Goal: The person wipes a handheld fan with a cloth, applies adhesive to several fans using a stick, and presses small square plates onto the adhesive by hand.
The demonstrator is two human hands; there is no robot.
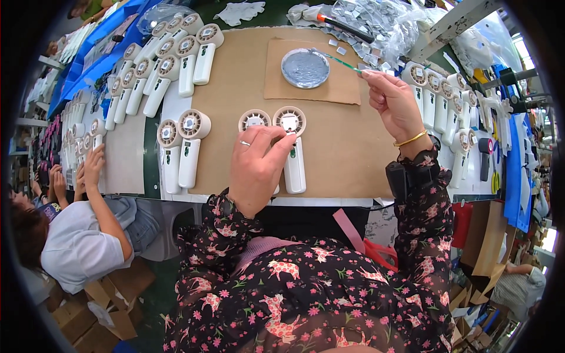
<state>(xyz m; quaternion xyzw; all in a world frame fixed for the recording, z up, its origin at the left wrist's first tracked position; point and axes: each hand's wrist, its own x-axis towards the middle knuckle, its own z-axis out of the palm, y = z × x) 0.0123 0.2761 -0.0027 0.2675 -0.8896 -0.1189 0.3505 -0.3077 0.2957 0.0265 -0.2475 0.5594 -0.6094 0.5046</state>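
My right hand [393, 106] pinches the end of a thin green stick [344, 63]. The stick's far end reaches the rim of a round dish of grey paste [305, 69], which stands on a cardboard piece [275, 83]. My left hand [256, 167] is closed in a pinch at the neck of a white handheld fan [296, 167]; whatever lies between its fingertips is too small to make out. That fan lies face up, with a pale square plate [290, 122] in its round head. Beneath my left hand a second fan [254, 119] is mostly hidden, only its head showing.
Two more fans [189, 141] lie left of my hand. Rows of fans fill the table's far left [168, 65] and right side [432, 97]. Small metal squares [376, 35] and an orange-and-black tool [347, 27] lie at the back. A co-worker's hand [94, 167] works at left.
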